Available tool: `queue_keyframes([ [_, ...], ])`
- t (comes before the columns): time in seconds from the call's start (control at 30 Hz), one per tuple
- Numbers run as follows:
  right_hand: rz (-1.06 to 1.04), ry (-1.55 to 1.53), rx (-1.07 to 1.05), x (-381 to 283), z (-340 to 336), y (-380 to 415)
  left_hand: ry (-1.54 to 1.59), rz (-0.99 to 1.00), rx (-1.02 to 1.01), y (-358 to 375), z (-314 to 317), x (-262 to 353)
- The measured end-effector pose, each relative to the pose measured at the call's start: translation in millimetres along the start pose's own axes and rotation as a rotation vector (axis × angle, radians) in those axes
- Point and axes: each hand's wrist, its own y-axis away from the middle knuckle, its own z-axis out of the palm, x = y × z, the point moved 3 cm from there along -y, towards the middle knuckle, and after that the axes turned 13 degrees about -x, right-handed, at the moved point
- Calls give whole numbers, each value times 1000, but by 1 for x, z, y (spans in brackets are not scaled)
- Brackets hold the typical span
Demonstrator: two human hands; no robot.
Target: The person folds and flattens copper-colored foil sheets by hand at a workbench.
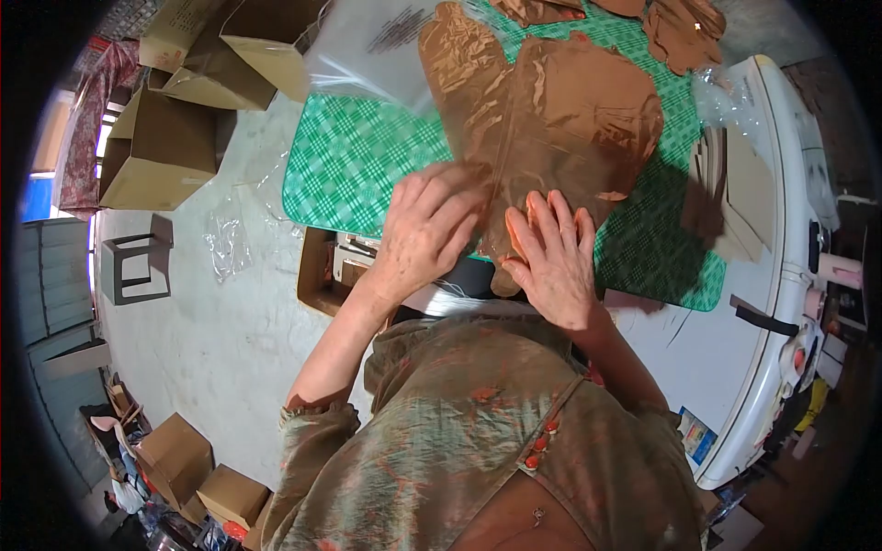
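A large flat sheet of shiny copper-brown foil (583, 101), shaped like a deflated foil balloon with rounded lobes, lies on a green checked board or table top (354, 165). My right hand (556, 266) rests on its near end, fingers spread and laid flat, with orange showing along some fingers. At the foil's near left edge is my left hand (423, 225). Its fingers are bent and their tips blurred by motion, so whether they grip the foil cannot be seen.
More brown foil pieces (684, 35) lie at the far edge, beside clear plastic (367, 55). Open cardboard boxes (165, 151) stand at the left. Under the near edge sits a box (317, 275) with things in it. Cardboard sheets (735, 193) lie on a white surface (661, 344) at the right.
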Motion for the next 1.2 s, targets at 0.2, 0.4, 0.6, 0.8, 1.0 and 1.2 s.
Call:
queue_keyframes([
  [0.2,-5,6,4,0,0,-1,-34,30,-36,-51,22,-18],
  [0.4,-10,-51,-12,4,-11,-4,-75,-10,-79,-58,31,-44],
  [0.6,-58,13,65,16,-38,-49,-119,-25,-121,-55,33,-45],
  [0.8,-122,84,69,41,-21,-87,-87,-32,-78,-55,33,-46],
  [1.0,-134,113,32,51,-16,-90,-41,-38,-44,-57,35,-48],
  [1.2,-127,116,44,50,-15,-88,-56,-40,-58,-57,32,-46],
])
